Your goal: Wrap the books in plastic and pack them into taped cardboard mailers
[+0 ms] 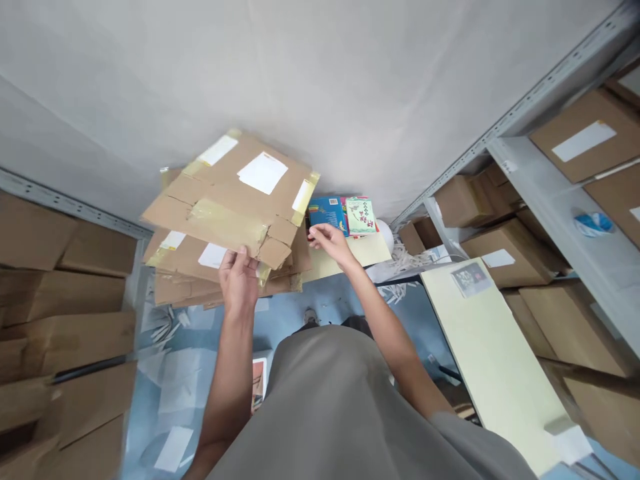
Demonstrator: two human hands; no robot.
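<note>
Left of centre in the frame, a flattened cardboard box (227, 187) lay tilted over a stack of cardboard (187, 288). The left hand (239, 279) gripped its lower edge, with the thumb on the upper face and the fingers mostly hidden beneath. Near mid-frame, the right hand (330, 241) was just beside the box's right edge, thumb and fingertips close together; I could not tell whether they pinched anything. A blue book (327, 212) lay just above those fingertips, beside a pale green book (361, 215).
</note>
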